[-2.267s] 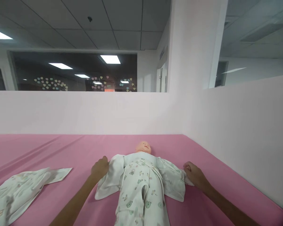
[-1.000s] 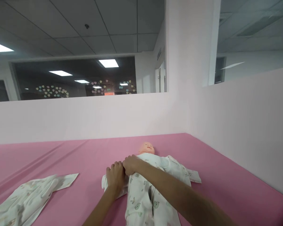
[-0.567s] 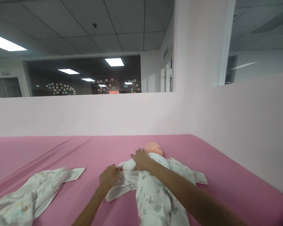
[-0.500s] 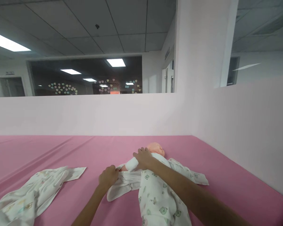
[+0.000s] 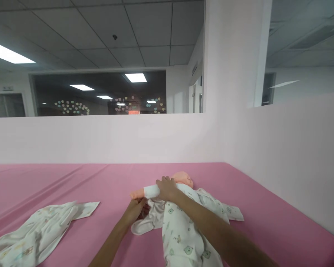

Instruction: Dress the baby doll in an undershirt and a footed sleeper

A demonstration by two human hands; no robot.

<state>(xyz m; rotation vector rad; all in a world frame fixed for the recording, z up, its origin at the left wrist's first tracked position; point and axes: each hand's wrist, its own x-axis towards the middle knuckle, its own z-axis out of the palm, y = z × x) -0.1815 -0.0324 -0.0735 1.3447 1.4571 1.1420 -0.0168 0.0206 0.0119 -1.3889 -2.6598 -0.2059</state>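
A baby doll (image 5: 183,178) in a white undershirt lies on its back on the pink surface, head at the far end. White clothing with green prints (image 5: 180,230) covers its lower body. My right hand (image 5: 167,189) is closed over the doll's upper arm by the shoulder, fingers partly hidden. The doll's bare forearm and hand (image 5: 137,194) stick out to the left. Just below that forearm, my left hand (image 5: 137,210) has its fingers curled into the bunched white sleeve (image 5: 154,213) of an outer garment. The garment's other sleeve (image 5: 233,213) lies stretched out at the right.
A second white printed garment (image 5: 47,226) lies crumpled at the left on the pink sheet (image 5: 111,178). Low pale walls (image 5: 100,139) border the surface at the back and right, with windows above them.
The doll's forearm and hand have come into view above my left hand, which has shifted slightly right and lower. The sleeve is now more bunched. My right hand stays at the upper arm.
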